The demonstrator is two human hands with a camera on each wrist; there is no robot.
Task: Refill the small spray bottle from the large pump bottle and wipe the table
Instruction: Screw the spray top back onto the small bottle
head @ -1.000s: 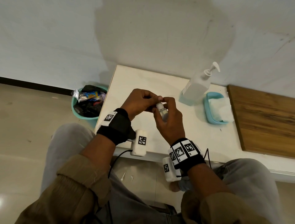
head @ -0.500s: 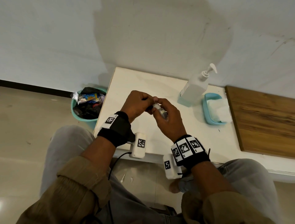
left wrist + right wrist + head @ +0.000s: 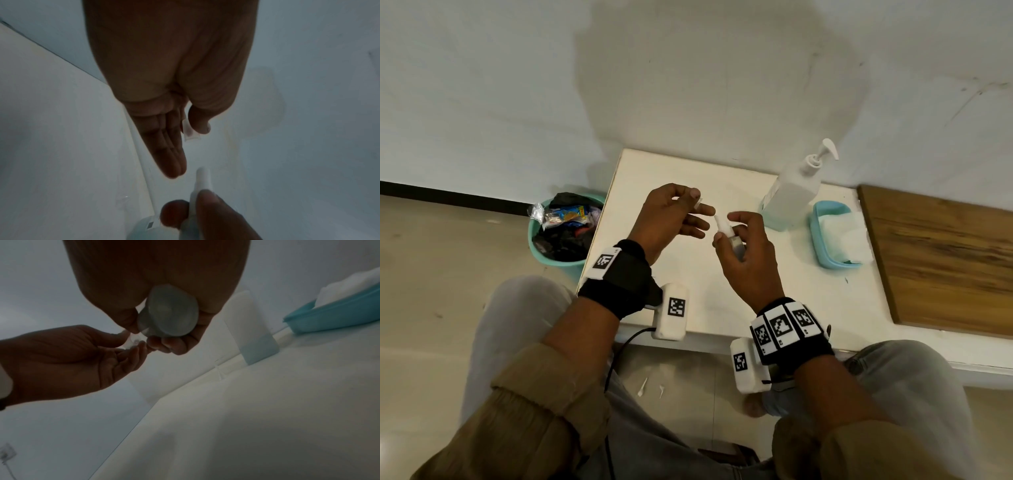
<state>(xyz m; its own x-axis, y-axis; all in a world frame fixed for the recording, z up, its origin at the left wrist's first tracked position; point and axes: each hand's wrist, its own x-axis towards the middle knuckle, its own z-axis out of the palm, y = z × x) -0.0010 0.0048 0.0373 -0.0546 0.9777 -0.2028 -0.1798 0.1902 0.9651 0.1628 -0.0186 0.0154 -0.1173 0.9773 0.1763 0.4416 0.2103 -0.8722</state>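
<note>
My right hand (image 3: 739, 240) grips the small clear spray bottle (image 3: 731, 238) above the white table (image 3: 774, 301), its white nozzle (image 3: 720, 222) bare and tilted left. From below, the bottle's round base (image 3: 168, 318) shows between the fingers. My left hand (image 3: 678, 214) pinches the clear cap (image 3: 698, 205) between thumb and forefinger, a short way left of the nozzle; the cap (image 3: 190, 129) and the nozzle (image 3: 202, 177) are apart. The large white pump bottle (image 3: 794, 188) stands at the table's back, near the wall.
A light blue tray (image 3: 822, 246) holding white cloths (image 3: 846, 236) sits right of the pump bottle. A wooden board (image 3: 941, 260) covers the table's right part. A teal bin (image 3: 558, 250) full of rubbish stands on the floor left of the table.
My left hand has pulled the clear cap off the spray bottle and moved left. The hands, joined before, are now apart, with the nozzle exposed.
</note>
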